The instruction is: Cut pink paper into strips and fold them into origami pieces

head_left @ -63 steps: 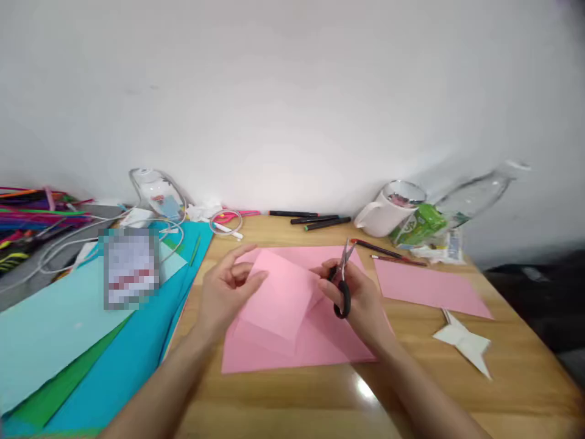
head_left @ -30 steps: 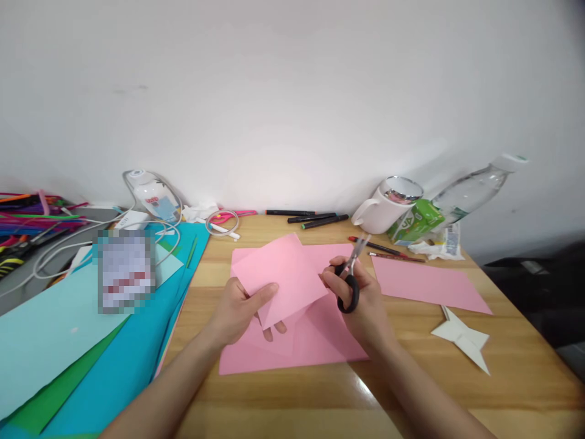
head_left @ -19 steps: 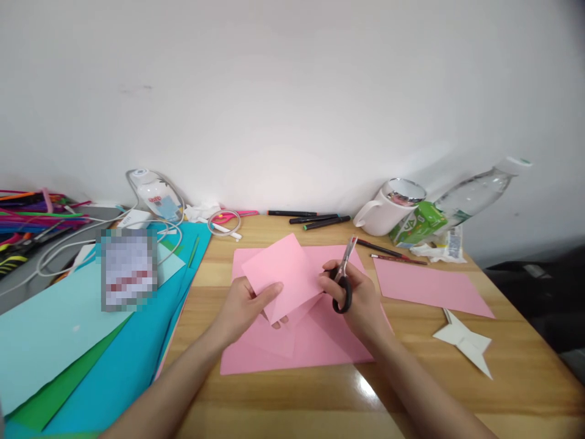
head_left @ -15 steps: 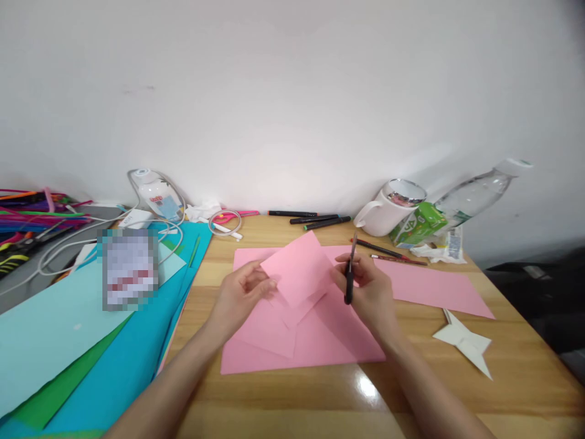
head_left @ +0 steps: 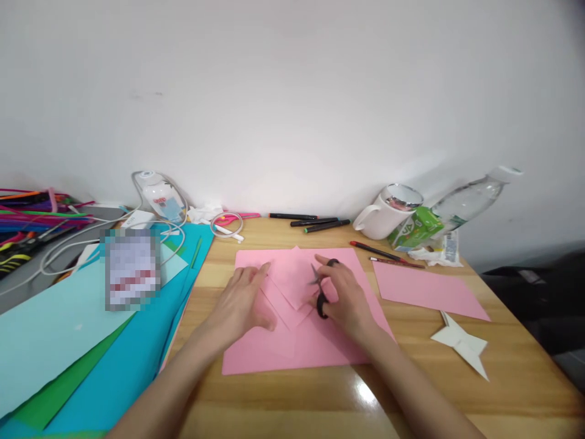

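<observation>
My left hand (head_left: 242, 302) lies on the pink paper with its fingers stretched out and the thumb spread apart; nothing is gripped in it. Its fingertips reach the left edge of a small pink paper square (head_left: 293, 277). The square rests on other pink pieces and a larger pink sheet (head_left: 256, 349). A pair of scissors (head_left: 322, 303) with black handles is held in my right hand (head_left: 348, 299), blades slightly apart and pointing away to the left. That hand hovers over or touches the square's right side; its lower fingertips are partly hidden.
To the right are a pink strip (head_left: 429, 289), a folded white paper star (head_left: 461, 341), a mug (head_left: 384, 213), a green carton (head_left: 417, 228) and a plastic bottle (head_left: 470, 201). Markers (head_left: 320, 221) lie along the wall. Blue and green sheets (head_left: 132, 366) and a pixelated device (head_left: 132, 268) occupy the left.
The small pink square has come down from both hands onto the paper pile. My left hand has flattened out beside it, and the scissors have turned and moved left with my right hand.
</observation>
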Available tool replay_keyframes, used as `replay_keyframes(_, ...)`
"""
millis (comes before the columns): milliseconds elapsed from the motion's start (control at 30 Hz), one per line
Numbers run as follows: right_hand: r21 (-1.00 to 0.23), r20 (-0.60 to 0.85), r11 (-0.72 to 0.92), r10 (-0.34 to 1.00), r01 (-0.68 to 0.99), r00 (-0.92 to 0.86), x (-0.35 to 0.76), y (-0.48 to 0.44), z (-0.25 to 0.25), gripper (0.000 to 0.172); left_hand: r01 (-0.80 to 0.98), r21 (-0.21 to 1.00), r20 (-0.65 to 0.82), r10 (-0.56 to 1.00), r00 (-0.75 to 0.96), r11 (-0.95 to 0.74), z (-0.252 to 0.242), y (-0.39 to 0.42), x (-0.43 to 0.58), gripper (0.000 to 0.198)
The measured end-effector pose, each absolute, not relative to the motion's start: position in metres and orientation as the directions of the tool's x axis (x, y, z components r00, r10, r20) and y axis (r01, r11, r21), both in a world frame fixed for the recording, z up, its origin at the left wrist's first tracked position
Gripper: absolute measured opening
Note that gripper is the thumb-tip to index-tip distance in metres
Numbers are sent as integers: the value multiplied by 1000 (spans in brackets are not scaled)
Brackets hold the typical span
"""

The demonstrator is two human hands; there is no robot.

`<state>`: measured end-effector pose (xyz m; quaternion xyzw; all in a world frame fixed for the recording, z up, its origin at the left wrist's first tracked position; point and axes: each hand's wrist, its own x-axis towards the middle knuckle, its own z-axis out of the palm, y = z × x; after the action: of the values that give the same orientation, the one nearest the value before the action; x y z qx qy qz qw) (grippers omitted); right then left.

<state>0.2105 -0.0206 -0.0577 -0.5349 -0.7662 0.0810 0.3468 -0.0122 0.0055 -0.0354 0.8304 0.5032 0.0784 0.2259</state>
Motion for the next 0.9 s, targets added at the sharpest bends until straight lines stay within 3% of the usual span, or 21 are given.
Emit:
replay_keyframes(100,-450,424,629,775,633,-469,204,-24,-56,28,754,449,-153,791,593,-479,-30,4,-21,111)
replay_keyframes(167,-427,357,647,763,632,-539,200,-26,-57,26,730,427,-219,722,657,-534,-28,2,-25,115)
replay_keyframes(400,-496,246,539,839,680,-485,201,-26,-58,29,754,360,-383,650,656,-549,-29,-6,-26,123)
replay_keyframes(567,-451,284,525,851,721,-442,203,-25,-62,26,727,448,-297,680,670,-520,-32,-6,-30,114)
replay_keyframes(733,-408,325,465,878,786,-351,206,-22,-69,37,702,479,-227,698,679,-527,-34,-6,-32,109)
replay_keyframes(900,-339,432,339,885,877,-175,212,-23,-62,30,702,501,-205,719,664,-505,-30,-6,-31,105)
